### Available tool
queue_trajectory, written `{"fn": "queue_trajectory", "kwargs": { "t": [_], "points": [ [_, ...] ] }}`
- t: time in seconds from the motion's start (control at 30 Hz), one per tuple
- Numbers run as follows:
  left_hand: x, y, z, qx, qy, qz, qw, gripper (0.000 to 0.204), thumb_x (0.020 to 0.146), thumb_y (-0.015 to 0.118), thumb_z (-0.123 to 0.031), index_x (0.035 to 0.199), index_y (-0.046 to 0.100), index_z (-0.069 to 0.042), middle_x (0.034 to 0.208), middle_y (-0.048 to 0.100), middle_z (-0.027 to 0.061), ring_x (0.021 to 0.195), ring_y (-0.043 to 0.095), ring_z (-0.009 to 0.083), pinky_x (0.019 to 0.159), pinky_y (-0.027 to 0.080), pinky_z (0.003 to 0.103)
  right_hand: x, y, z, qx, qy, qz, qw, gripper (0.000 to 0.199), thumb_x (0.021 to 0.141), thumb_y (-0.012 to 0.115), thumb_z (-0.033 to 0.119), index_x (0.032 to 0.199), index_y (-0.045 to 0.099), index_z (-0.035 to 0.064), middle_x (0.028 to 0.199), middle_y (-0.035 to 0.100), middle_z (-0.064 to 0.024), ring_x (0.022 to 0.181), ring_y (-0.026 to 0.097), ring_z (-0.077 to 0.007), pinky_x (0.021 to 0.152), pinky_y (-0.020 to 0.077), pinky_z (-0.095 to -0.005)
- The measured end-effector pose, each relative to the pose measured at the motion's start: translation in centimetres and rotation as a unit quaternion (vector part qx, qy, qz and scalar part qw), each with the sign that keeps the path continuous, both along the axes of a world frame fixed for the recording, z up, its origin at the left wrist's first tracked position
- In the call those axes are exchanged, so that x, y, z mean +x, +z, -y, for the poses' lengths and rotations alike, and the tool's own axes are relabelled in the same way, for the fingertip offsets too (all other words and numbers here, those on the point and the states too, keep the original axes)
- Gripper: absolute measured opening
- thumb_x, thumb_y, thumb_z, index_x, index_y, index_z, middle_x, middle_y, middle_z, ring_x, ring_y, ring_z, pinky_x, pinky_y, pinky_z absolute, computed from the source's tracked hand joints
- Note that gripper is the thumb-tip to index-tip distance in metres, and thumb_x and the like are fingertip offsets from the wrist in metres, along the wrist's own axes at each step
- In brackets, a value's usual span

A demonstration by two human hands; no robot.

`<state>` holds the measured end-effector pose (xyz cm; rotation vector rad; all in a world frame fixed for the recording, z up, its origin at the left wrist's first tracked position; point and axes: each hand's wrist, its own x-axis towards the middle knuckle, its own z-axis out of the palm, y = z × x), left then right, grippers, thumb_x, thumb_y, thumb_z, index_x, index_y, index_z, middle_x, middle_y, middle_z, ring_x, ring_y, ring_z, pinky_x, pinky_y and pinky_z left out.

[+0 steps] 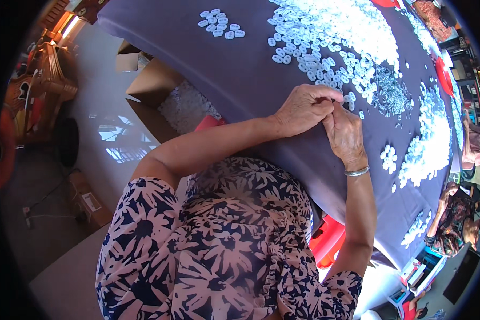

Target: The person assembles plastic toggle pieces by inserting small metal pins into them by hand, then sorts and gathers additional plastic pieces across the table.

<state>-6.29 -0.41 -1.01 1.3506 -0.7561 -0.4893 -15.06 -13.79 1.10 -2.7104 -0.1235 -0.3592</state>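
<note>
My left hand [304, 109] and my right hand [344, 133] meet fingertip to fingertip over a table covered with a grey-purple cloth [250, 74]. Both pinch a small white piece between the fingers; most of it is hidden. A silver bracelet [356, 172] circles my right wrist. Just beyond the fingertips lies a wide heap of small white plastic pieces [330, 32]. A little pile of small grey metal bits [390, 92] sits to the right of the hands.
More white pieces lie in a band along the right [432, 144] and in a small group at the far left [221, 24]. An open cardboard box [160, 88] of white pieces stands on the floor. A red stool [330, 240] is under the table. Another person [453, 218] sits at right.
</note>
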Motion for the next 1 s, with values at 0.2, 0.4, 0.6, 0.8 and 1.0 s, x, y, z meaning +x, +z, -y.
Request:
{"fn": "queue_trajectory", "kwargs": {
  "t": [0.2,0.4,0.6,0.8,1.0],
  "points": [
    [0.3,0.0,-0.2,-0.032,0.026,0.033,0.999,0.019,0.088,0.054,-0.001,0.104,0.065,-0.002,0.083,0.064,0.0006,0.073,0.054,0.0043,0.063,0.046,0.02,0.2,0.6,-0.8,-0.011,-0.03,0.023,0.999,0.019,0.088,0.061,0.016,0.096,0.056,-0.0009,0.071,0.059,-0.0184,0.066,0.061,-0.0379,0.057,0.0477,-0.0416],
    [6.5,2.9,-2.5,0.094,0.1,0.262,0.955,0.013,0.089,0.054,-0.007,0.095,0.064,-0.002,0.079,0.066,0.0068,0.07,0.063,0.0115,0.061,0.05,0.026,0.2,0.2,0.3,0.096,-0.091,0.109,0.985,0.021,0.089,0.062,0.018,0.082,0.05,0.002,0.061,0.051,-0.0115,0.052,0.05,-0.0203,0.052,0.0424,-0.0323],
    [15.8,3.4,-9.4,0.255,0.217,0.393,0.856,0.015,0.088,0.055,-0.013,0.096,0.064,-0.005,0.088,0.065,0.0116,0.08,0.064,0.0242,0.069,0.049,0.034,0.4,0.2,2.8,0.192,-0.195,0.217,0.937,0.019,0.09,0.063,0.007,0.079,0.047,0.006,0.067,0.041,0.005,0.061,0.035,-0.0047,0.051,0.0327,-0.0213],
    [18.0,2.3,-10.8,0.226,0.323,0.532,0.749,0.01,0.084,0.061,-0.015,0.092,0.065,-0.01,0.085,0.064,0.0091,0.079,0.064,0.0317,0.068,0.05,0.04,0.8,-0.4,6.7,0.34,-0.194,0.334,0.857,0.013,0.087,0.06,-0.002,0.082,0.05,0.0054,0.076,0.046,0.0048,0.067,0.04,-0.0027,0.058,0.0342,-0.0178],
    [13.6,1.7,-7.8,0.236,0.161,0.356,0.89,0.032,0.08,0.069,-0.025,0.101,0.06,-0.004,0.085,0.064,0.0119,0.08,0.064,0.0301,0.07,0.051,0.038,0.0,-0.7,8.8,0.324,-0.204,0.296,0.875,0.008,0.087,0.062,0.001,0.085,0.056,0.0045,0.077,0.051,0.005,0.068,0.042,-0.003,0.062,0.0359,-0.0178]
  ]
}}
